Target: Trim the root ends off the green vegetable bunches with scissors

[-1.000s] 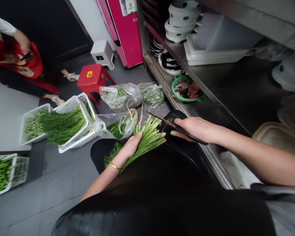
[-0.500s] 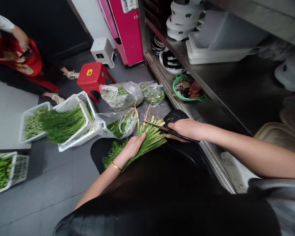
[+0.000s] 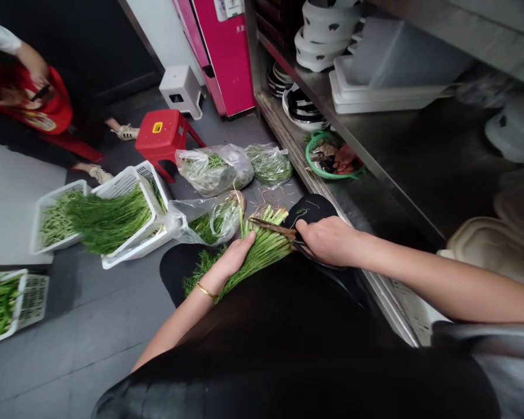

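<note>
right hand (image 3: 327, 240) | shifted inward | scissors (image 3: 273, 227) now across bunch (image 3: 262, 251) stem ends

I have one view, from the camera worn on the person's head. It faces forward and steeply down over the lap. It is near enough that the green stalks (image 3: 264, 251) under the left hand (image 3: 233, 260) and the dark cutting tool (image 3: 271, 226) in the right hand (image 3: 327, 240) show singly, mid-frame. Beyond the left hand lie floor and white baskets (image 3: 126, 181). A steel shelf (image 3: 375, 152) runs close beside the right hand.
</note>
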Available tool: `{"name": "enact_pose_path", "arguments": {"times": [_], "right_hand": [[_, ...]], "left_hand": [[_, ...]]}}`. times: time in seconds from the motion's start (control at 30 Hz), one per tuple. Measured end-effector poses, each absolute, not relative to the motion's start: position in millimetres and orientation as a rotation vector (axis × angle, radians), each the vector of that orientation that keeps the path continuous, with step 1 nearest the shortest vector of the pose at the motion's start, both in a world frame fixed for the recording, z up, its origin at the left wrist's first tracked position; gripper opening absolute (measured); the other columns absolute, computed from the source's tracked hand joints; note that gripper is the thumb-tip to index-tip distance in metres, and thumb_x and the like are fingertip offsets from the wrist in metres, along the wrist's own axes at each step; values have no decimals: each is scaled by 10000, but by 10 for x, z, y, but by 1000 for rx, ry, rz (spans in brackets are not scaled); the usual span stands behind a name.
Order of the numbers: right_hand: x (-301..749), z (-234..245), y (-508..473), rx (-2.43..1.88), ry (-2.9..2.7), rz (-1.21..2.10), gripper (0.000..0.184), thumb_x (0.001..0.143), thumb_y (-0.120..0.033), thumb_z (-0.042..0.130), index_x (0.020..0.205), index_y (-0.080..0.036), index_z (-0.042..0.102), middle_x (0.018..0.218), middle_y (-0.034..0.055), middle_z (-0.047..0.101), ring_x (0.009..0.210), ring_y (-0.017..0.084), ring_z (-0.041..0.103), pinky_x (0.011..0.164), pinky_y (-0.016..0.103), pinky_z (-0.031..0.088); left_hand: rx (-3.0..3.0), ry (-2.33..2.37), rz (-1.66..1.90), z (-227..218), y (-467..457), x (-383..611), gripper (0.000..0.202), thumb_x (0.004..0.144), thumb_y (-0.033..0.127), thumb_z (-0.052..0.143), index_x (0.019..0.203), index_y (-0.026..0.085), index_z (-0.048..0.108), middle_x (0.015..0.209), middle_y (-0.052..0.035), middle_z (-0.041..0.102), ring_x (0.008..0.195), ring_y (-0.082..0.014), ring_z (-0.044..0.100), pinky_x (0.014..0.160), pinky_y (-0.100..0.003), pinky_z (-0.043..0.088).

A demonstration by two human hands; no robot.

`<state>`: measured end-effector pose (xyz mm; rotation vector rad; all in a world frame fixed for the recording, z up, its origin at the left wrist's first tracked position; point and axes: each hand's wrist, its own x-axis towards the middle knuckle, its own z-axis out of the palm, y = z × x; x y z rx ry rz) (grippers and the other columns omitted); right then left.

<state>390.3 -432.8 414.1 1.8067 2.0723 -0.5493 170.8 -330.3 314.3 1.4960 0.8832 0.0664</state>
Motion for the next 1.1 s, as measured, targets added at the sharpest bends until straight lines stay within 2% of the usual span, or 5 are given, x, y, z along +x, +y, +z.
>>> {"name": "enact_pose_path", "arguments": {"times": [0.3, 0.43, 0.6, 0.9, 1.1], "right_hand": [[3905, 4126, -4252, 1841, 2100, -637, 378, 935, -372, 332, 1101, -91, 521, 853, 189, 701, 828, 324, 684, 636, 363, 449], [4017, 4158, -4263, 1935, 2035, -610, 458, 935, -491, 308, 1114, -117, 502, 868, 182, 701, 841, 308, 680, 637, 341, 432], [4134, 4185, -4195, 1880, 2065, -655, 527, 921, -579, 263, 1064, -137, 512, 899, 173, 697, 837, 293, 678, 622, 324, 410], [4100, 4312, -4028, 1795, 2133, -567, 520, 912, -578, 326, 1078, -135, 541, 896, 160, 702, 877, 297, 673, 616, 310, 394], [4112, 4293, -4040, 1779, 2118, -569, 514, 910, -565, 346, 1089, -127, 548, 876, 165, 703, 856, 305, 676, 600, 312, 387]], "left_hand": [[1576, 909, 12, 3216, -3336, 1696, 638, 875, 641, 310, 972, 151, 707, 976, -78, 735, 1077, -266, 612, 1023, -385, 403], [1558, 893, 10, 3215, -3328, 1701, 641, 875, 643, 301, 1006, 155, 697, 997, -68, 732, 1051, -265, 623, 1008, -384, 416], [1601, 925, -18, 3241, -3331, 1726, 633, 851, 665, 333, 991, 174, 707, 900, -56, 742, 1048, -283, 622, 980, -395, 439], [1633, 915, -53, 3311, -3359, 1766, 597, 841, 658, 366, 925, 187, 724, 898, -74, 737, 1044, -304, 620, 983, -396, 428], [1613, 909, -80, 3276, -3337, 1769, 617, 849, 646, 357, 964, 160, 719, 922, -93, 733, 1071, -317, 604, 989, -406, 416]]}}
